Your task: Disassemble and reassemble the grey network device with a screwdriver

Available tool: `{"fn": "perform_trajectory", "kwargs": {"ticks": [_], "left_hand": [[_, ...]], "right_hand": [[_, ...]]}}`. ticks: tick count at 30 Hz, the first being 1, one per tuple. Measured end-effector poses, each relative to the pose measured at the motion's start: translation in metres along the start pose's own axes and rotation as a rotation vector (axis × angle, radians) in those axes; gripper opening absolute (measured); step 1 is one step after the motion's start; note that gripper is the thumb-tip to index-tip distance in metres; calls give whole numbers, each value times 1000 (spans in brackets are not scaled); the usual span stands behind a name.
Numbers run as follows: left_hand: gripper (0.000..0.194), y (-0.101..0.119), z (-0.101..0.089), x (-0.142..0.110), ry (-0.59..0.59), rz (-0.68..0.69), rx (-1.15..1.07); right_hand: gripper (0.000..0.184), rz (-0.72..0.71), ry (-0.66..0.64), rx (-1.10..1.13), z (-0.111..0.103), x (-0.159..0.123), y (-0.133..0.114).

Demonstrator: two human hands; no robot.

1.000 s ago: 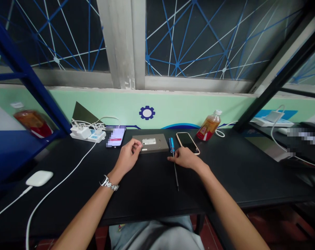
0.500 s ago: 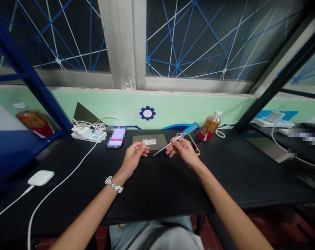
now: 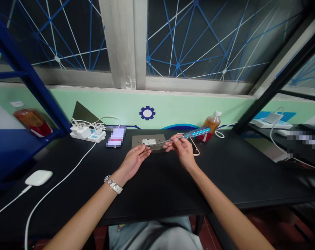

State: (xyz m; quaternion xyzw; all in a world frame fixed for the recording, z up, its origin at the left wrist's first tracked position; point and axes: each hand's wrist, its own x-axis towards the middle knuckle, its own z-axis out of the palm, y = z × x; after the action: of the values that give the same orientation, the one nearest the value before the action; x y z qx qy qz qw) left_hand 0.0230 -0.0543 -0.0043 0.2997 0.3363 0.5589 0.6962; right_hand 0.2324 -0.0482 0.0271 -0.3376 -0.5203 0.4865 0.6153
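Observation:
A screwdriver (image 3: 198,132) with a clear blue handle and a long metal shaft is in my right hand (image 3: 184,149). The fingers grip it by the shaft near the handle, and the tip points left. My left hand (image 3: 133,160), wearing a silver watch (image 3: 113,184), has thumb and fingers pinched together at the screwdriver's tip. Whatever sits in that pinch is too small to make out. Behind both hands a flat grey-brown box (image 3: 142,138) with a white label (image 3: 149,141) lies on the black desk (image 3: 157,187). The hands partly cover its front edge.
A drink bottle (image 3: 209,125) and a phone (image 3: 196,151) are beyond my right hand. Back left are a power strip (image 3: 98,135) with plugs and a lit phone (image 3: 116,136). A white charging case (image 3: 39,177) and a white cable (image 3: 61,178) lie on the left.
The screwdriver has swung closer to level, its handle moving right and its tip up and left to my left fingertips. My left hand has turned slightly, its fingers now meeting the tip.

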Motion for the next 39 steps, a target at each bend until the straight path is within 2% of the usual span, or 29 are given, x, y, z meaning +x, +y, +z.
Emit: {"fn": "perform_trajectory", "kwargs": {"ticks": [15, 22, 26, 29, 34, 37, 39], "left_hand": [[7, -1, 2, 0, 26, -25, -55], [8, -4, 0, 2, 28, -5, -3], [17, -3, -1, 3, -70, 52, 159], [25, 1, 2, 7, -154, 125, 409], [28, 14, 18, 25, -209, 463, 907], [23, 15, 30, 38, -272, 537, 970], [19, 10, 33, 47, -267, 545, 942]], "right_hand": [[26, -88, -14, 32, 4, -2, 5], [26, -124, -28, -23, 3, -3, 6], [28, -165, -34, -112, -2, 4, 0], [30, -211, -49, -229, -5, 15, -13], [35, -282, -138, -648, -2, 37, -37], [36, -362, -181, -871, 5, 48, -41], [32, -396, -218, -935, 8, 53, -39]]}}
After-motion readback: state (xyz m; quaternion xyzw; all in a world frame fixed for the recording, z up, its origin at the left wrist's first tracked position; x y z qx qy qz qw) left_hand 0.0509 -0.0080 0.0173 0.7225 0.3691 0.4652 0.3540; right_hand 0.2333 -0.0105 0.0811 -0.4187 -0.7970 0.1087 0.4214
